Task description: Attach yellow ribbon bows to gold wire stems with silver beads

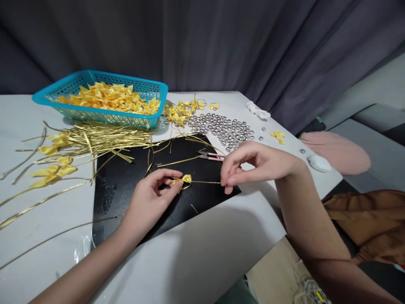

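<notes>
My left hand [152, 196] pinches a small yellow ribbon bow [184, 179] over a black mat [133, 185]. A thin gold wire [205, 182] runs from the bow to my right hand [253, 162], whose thumb and fingers are pinched on the wire's far end. The wire is stretched level between the two hands. Small pink thread snips [211, 156] lie on the mat just behind my right hand's fingers.
A blue plastic basket [95, 113] full of yellow ribbon pieces stands at the back left. Loose gold wires [101, 141] and yellow bows [53, 171] lie left. Tied bows [182, 110] and silver beads [221, 128] lie behind. A pink cushion [338, 152] sits right.
</notes>
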`<action>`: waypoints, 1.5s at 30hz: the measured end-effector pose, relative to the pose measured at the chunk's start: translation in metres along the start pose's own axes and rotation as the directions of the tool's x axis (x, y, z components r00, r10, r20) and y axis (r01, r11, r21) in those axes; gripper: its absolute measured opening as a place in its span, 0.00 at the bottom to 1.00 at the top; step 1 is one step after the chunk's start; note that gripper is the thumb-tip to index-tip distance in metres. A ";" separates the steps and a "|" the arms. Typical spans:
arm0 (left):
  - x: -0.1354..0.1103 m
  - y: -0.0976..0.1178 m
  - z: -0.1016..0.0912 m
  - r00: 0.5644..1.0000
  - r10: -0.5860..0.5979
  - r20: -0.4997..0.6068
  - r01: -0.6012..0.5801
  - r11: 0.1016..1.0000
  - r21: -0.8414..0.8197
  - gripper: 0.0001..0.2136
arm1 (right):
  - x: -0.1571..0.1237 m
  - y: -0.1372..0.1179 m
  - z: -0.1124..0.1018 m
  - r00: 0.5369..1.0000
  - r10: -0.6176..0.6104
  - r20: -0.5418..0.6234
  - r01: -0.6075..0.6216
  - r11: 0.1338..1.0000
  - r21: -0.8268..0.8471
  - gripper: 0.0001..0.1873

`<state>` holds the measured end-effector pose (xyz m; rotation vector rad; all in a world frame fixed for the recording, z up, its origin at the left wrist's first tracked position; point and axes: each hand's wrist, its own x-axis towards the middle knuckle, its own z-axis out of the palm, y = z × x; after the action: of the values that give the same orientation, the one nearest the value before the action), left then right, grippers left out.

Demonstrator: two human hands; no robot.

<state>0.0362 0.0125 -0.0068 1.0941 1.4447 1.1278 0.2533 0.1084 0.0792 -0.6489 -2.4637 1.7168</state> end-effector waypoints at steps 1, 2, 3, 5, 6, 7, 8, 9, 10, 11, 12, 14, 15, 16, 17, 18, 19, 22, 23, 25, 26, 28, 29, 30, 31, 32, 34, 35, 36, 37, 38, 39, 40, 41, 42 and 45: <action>0.000 0.001 0.000 1.000 -0.013 -0.019 0.013 1.000 0.004 0.14 | 0.001 0.000 0.001 1.000 -0.008 0.023 0.007 0.998 0.056 0.06; -0.001 0.003 -0.001 0.999 -0.021 -0.038 0.021 1.000 0.006 0.13 | 0.002 0.001 0.002 0.999 -0.020 0.049 0.014 0.992 0.124 0.09; -0.001 0.005 -0.001 0.998 -0.023 -0.050 0.024 1.000 0.008 0.12 | 0.003 0.001 0.003 0.996 -0.037 0.082 0.019 0.979 0.204 0.13; -0.001 0.008 -0.001 0.999 -0.016 -0.050 0.016 1.000 0.013 0.11 | 0.006 0.004 0.006 0.984 -0.083 0.156 0.022 0.932 0.363 0.21; -0.001 0.009 0.000 0.999 -0.009 -0.043 0.010 1.000 0.009 0.11 | 0.007 0.005 0.007 0.979 -0.106 0.174 0.023 0.906 0.423 0.24; -0.001 0.010 0.000 0.999 -0.005 -0.036 0.005 1.000 -0.005 0.11 | 0.009 0.006 0.009 0.980 -0.116 0.164 0.027 0.887 0.461 0.25; 0.000 0.011 0.000 0.999 -0.006 -0.032 0.005 0.999 -0.031 0.11 | 0.012 0.007 0.012 0.986 -0.109 0.127 0.037 0.880 0.474 0.24; 0.000 0.012 0.000 1.000 -0.013 -0.024 0.011 0.998 -0.067 0.12 | 0.015 0.008 0.016 0.993 -0.092 0.070 0.048 0.881 0.471 0.20; 0.000 0.012 -0.001 1.000 -0.023 -0.015 0.021 0.994 -0.107 0.12 | 0.018 0.009 0.021 0.998 -0.062 -0.004 0.057 0.890 0.453 0.15; 0.000 0.012 -0.001 0.999 -0.032 -0.002 0.031 0.989 -0.143 0.13 | 0.022 0.010 0.026 0.997 -0.035 -0.064 0.059 0.902 0.427 0.12; 0.000 0.012 -0.001 0.999 -0.039 0.011 0.041 0.984 -0.171 0.14 | 0.027 0.010 0.033 0.995 -0.019 -0.102 0.059 0.913 0.403 0.10; 0.000 0.012 -0.002 0.999 -0.044 0.026 0.048 0.977 -0.210 0.15 | 0.037 0.012 0.047 0.987 -0.005 -0.161 0.063 0.932 0.357 0.10; 0.000 0.012 -0.002 0.998 -0.045 0.033 0.051 0.974 -0.221 0.16 | 0.042 0.013 0.054 0.974 -0.004 -0.227 0.080 0.942 0.327 0.10; 0.000 0.012 -0.003 0.998 -0.048 0.043 0.057 0.971 -0.231 0.17 | 0.046 0.015 0.061 0.952 0.016 -0.307 0.079 0.952 0.295 0.11; 0.000 0.011 -0.003 0.997 -0.053 0.052 0.064 0.969 -0.239 0.18 | 0.049 0.017 0.067 0.929 0.036 -0.368 0.065 0.964 0.259 0.13; 0.000 0.011 -0.003 0.996 -0.059 0.060 0.072 0.967 -0.244 0.18 | 0.051 0.019 0.071 0.908 0.053 -0.415 0.042 0.975 0.217 0.14; 0.000 0.010 -0.003 0.996 -0.063 0.062 0.077 0.967 -0.244 0.17 | 0.053 0.021 0.075 0.891 0.057 -0.450 0.023 0.985 0.169 0.15; 0.000 0.008 -0.004 0.998 -0.053 0.024 0.057 0.971 -0.231 0.13 | 0.053 0.024 0.077 0.857 0.010 -0.515 0.007 0.999 0.032 0.15; 0.000 0.008 -0.004 0.999 -0.048 0.002 0.047 0.974 -0.222 0.12 | 0.052 0.023 0.076 0.841 -0.019 -0.540 0.028 1.000 0.008 0.14; 0.000 0.009 -0.003 0.998 -0.051 -0.034 0.043 0.979 -0.202 0.11 | 0.049 0.020 0.071 0.803 -0.065 -0.592 0.095 0.995 0.019 0.13; 0.000 0.010 -0.003 0.997 -0.058 -0.047 0.048 0.980 -0.191 0.10 | 0.047 0.017 0.068 0.781 -0.088 -0.619 0.142 0.989 0.039 0.13; 0.000 0.012 -0.002 0.995 -0.072 -0.063 0.060 0.984 -0.169 0.10 | 0.044 0.012 0.062 0.740 -0.135 -0.658 0.258 0.962 0.093 0.11; 0.000 0.013 -0.002 0.995 -0.074 -0.064 0.063 0.985 -0.160 0.10 | 0.042 0.010 0.059 0.734 -0.146 -0.663 0.308 0.942 0.134 0.10; 0.000 0.013 -0.002 0.995 -0.074 -0.063 0.064 0.986 -0.155 0.10 | 0.041 0.009 0.057 0.741 -0.148 -0.655 0.345 0.921 0.182 0.09; 0.000 0.014 -0.002 0.996 -0.072 -0.060 0.063 0.986 -0.153 0.10 | 0.040 0.008 0.057 0.754 -0.147 -0.641 0.371 0.899 0.231 0.09; 0.000 0.014 -0.002 0.996 -0.072 -0.057 0.063 0.986 -0.154 0.10 | 0.040 0.007 0.057 0.774 -0.140 -0.617 0.377 0.886 0.271 0.09; -0.001 0.014 -0.003 0.996 -0.080 -0.051 0.071 0.985 -0.160 0.10 | 0.041 0.008 0.062 0.821 -0.113 -0.559 0.323 0.900 0.292 0.09; -0.001 0.014 -0.003 0.995 -0.085 -0.049 0.075 0.983 -0.165 0.11 | 0.041 0.010 0.065 0.841 -0.100 -0.533 0.281 0.921 0.271 0.09; -0.001 0.013 -0.004 0.995 -0.087 -0.048 0.077 0.983 -0.169 0.12 | 0.042 0.012 0.070 0.858 -0.081 -0.508 0.230 0.944 0.238 0.10; -0.001 0.012 -0.004 0.995 -0.086 -0.043 0.077 0.982 -0.172 0.12 | 0.044 0.014 0.074 0.873 -0.060 -0.485 0.178 0.963 0.202 0.10; -0.001 0.012 -0.004 0.996 -0.082 -0.035 0.075 0.982 -0.175 0.12 | 0.045 0.016 0.079 0.882 -0.039 -0.470 0.133 0.977 0.167 0.10; -0.001 0.011 -0.004 0.997 -0.078 -0.027 0.072 0.981 -0.179 0.12 | 0.047 0.018 0.083 0.885 -0.017 -0.465 0.091 0.986 0.137 0.11; -0.001 0.011 -0.004 0.997 -0.074 -0.020 0.069 0.980 -0.185 0.12 | 0.048 0.020 0.087 0.884 0.009 -0.467 0.054 0.991 0.121 0.11; -0.001 0.010 -0.004 0.997 -0.073 -0.014 0.069 0.979 -0.191 0.12 | 0.050 0.022 0.090 0.879 0.039 -0.474 0.020 0.993 0.120 0.12; -0.001 0.010 -0.004 0.997 -0.075 -0.012 0.071 0.977 -0.199 0.12 | 0.051 0.023 0.093 0.873 0.072 -0.483 -0.007 0.991 0.136 0.13; 0.000 0.008 -0.004 0.997 -0.078 -0.015 0.073 0.969 -0.234 0.10 | 0.054 0.025 0.098 0.845 0.144 -0.515 -0.021 0.971 0.237 0.14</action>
<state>0.0327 0.0132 0.0020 0.8564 1.3222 1.2255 0.1827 0.0499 0.0101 -1.0494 -1.8577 1.5377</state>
